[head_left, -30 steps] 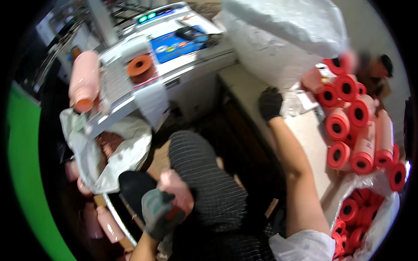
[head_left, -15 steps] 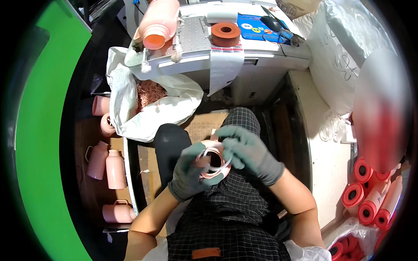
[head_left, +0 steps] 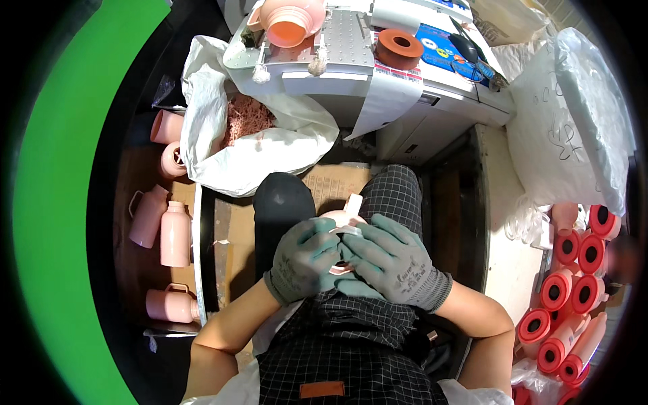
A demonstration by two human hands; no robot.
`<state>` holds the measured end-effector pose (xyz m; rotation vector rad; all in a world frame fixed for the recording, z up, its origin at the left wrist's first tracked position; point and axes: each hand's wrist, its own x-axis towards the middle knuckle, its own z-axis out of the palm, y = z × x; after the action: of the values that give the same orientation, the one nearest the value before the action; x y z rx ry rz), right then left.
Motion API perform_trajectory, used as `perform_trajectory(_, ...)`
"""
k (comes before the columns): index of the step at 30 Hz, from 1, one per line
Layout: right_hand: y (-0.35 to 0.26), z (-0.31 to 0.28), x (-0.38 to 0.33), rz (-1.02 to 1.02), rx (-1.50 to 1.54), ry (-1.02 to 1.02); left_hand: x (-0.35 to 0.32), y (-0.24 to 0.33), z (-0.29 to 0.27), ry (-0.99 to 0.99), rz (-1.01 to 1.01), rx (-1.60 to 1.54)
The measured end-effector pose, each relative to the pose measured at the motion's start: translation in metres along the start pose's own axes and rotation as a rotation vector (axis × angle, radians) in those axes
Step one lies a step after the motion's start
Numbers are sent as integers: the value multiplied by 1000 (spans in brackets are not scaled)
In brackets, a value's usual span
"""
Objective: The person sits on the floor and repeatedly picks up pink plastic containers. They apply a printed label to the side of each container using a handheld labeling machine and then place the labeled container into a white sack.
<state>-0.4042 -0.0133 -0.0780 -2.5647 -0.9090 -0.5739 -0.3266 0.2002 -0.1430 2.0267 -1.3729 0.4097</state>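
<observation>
while both gloved hands closed around it over the lap, the pale pink plastic jug (head_left: 341, 226) sat low between the knees, its handle poking up toward the bench (head_left: 432, 94). the left hand (head_left: 300, 260) cupped its near side and the right hand (head_left: 395, 260) wrapped the other. it looked light, rigid and smooth, likely slippery, so gripping the body near the handle seemed safest.

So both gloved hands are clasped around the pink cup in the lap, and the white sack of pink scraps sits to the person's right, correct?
Not quite. In the head view the left hand and right hand do clasp the pink cup in the lap, but the white sack of pink scraps sits ahead to the person's left, not right.
</observation>
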Motion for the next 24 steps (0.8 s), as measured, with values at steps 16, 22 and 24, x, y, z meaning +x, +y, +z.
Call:
perform_trajectory(16, -19, 28, -17, 209, -12, 35, 13, 22, -24, -114, -78, 326)
perform_trajectory(22, -18, 28, -24, 191, -56, 49, 40, 34, -34, -335, -87, 476)
perform_trajectory(24, -17, 30, -27, 206, -48, 61, 55, 26, -34, -255, -67, 414)
